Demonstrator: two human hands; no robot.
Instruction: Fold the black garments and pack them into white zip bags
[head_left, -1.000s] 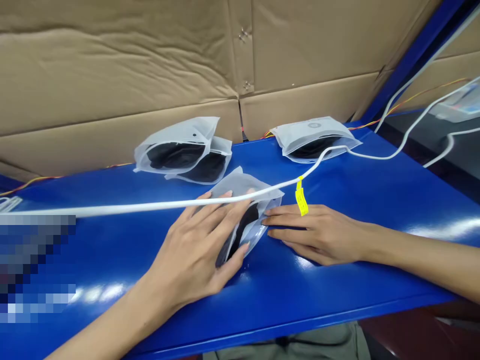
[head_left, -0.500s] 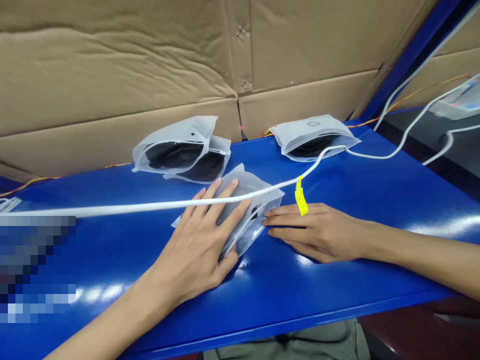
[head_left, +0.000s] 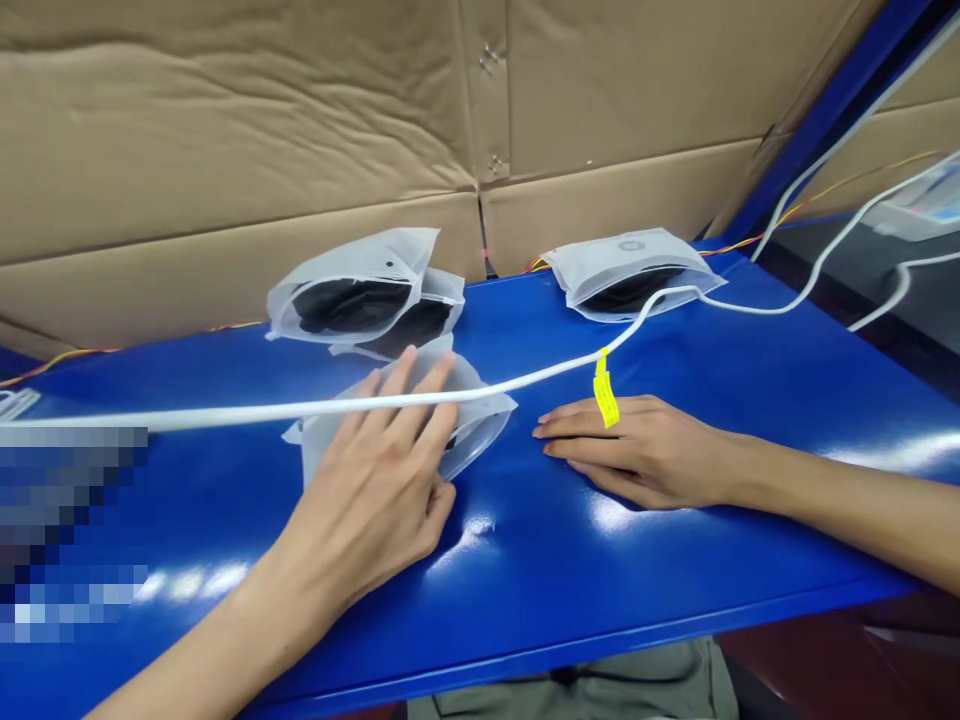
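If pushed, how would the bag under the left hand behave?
The bag looks thin and translucent, so probably floppy. On the glossy table it would likely slide easily. Lying low and broad, it seems unlikely to roll.

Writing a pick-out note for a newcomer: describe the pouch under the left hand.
Find the blue tabletop in front of the cardboard wall. Behind the white cable crossing the view, the left hand lies on a frosted pouch. Unlike the three pouches at the back, it sits nearest the camera and is the only one under a hand.
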